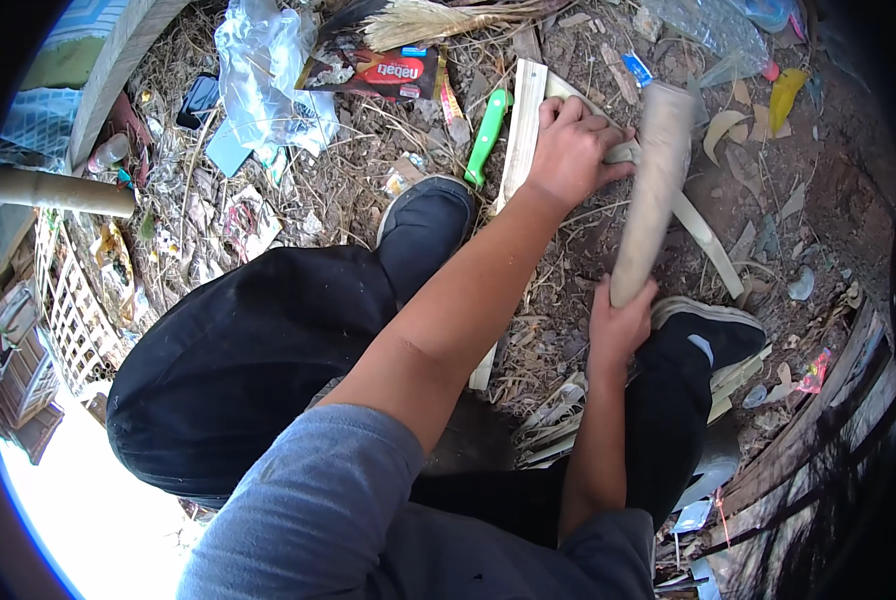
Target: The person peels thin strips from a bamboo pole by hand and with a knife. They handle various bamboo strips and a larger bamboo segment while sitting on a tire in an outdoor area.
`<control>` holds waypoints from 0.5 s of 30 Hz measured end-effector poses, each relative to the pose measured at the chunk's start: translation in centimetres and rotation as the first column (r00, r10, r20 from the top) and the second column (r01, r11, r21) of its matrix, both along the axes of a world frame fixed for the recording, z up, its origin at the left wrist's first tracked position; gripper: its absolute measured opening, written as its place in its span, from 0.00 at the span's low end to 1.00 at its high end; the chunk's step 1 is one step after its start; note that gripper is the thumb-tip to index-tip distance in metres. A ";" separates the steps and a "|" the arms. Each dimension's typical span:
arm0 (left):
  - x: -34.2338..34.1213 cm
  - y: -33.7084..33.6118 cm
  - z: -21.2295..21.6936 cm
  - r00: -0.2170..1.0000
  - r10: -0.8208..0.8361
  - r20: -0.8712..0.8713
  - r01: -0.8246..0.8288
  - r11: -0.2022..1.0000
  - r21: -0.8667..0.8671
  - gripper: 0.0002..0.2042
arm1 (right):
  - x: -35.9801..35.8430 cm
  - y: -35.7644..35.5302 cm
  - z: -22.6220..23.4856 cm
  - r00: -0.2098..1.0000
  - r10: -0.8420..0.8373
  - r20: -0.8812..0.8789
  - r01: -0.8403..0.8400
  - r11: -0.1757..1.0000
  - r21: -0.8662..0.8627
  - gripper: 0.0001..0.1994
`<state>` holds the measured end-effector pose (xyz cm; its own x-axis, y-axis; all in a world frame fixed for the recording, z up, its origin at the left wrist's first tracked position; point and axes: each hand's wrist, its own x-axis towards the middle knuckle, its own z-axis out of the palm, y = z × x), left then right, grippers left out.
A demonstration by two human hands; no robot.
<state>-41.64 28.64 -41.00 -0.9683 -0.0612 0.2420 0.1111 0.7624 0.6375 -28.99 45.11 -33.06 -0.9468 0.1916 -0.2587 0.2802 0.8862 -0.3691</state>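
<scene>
My left hand (576, 150) is closed on pale split bamboo strips (525, 125) lying on the dirt, its fingers curled down over them. My right hand (621, 322) grips the lower end of a thick wooden stick (653, 190), which is tilted up and blurred by motion at its far end. This stick hides part of what lies beside my left fingers. Beyond it, another pale strip (708, 245) slants down toward my right shoe. Just left of the bamboo rests a bright green knife handle (488, 138); its blade cannot be made out.
Clear plastic bags (268, 75), a dark snack wrapper (378, 72) and a plastic bottle (713, 40) litter the ground ahead. A bamboo pole (58, 190) and a woven lattice (78, 310) are at left. My dark shoes (428, 220) flank the work spot; split pieces lie between my legs.
</scene>
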 end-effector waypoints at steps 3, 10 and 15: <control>1.5 0.2 0.3 0.999 -0.012 0.051 0.010 0.999 0.040 0.20 | 0.9 1.9 -0.1 0.994 -0.039 0.107 0.031 0.996 0.083 0.25; 0.8 -0.8 0.9 0.994 -0.069 0.082 0.068 0.997 0.020 0.21 | 0.7 2.2 1.2 0.970 -0.218 -0.111 0.197 0.965 -0.175 0.21; 0.1 -0.9 3.3 0.974 -0.151 0.170 0.154 0.988 -0.004 0.18 | 0.5 3.1 1.1 0.952 -0.288 -0.105 0.263 0.943 -0.203 0.21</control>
